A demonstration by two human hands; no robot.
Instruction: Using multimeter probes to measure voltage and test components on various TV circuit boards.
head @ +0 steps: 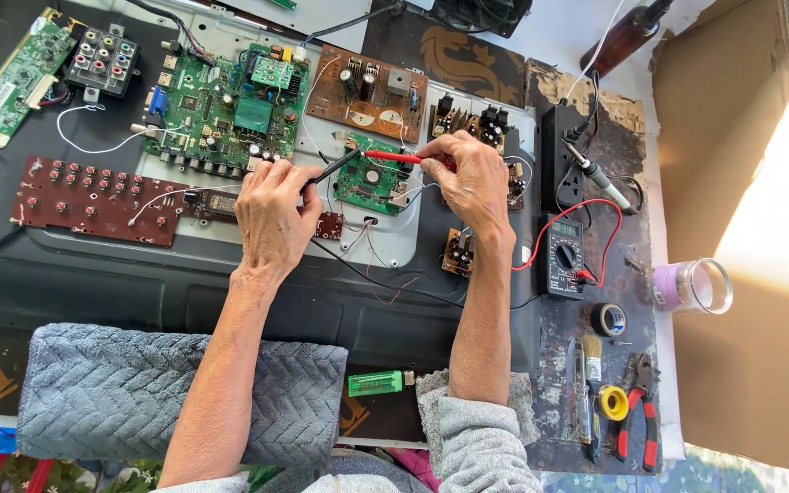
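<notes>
Standing right of multimeter [563, 256]: clear jar [698, 285], contents unclear.

We see a black probe [332, 170] slanting up to the right and a red probe [394, 157] lying nearly level, tips close together over a small green circuit board [369, 178]. That board sits flat on the pale metal panel [385, 246], thin wires trailing from its lower edge.

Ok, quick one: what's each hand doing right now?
Left hand: closed on the black probe, tip at the small green board.
Right hand: closed on the red probe, tip on the same board.
</notes>
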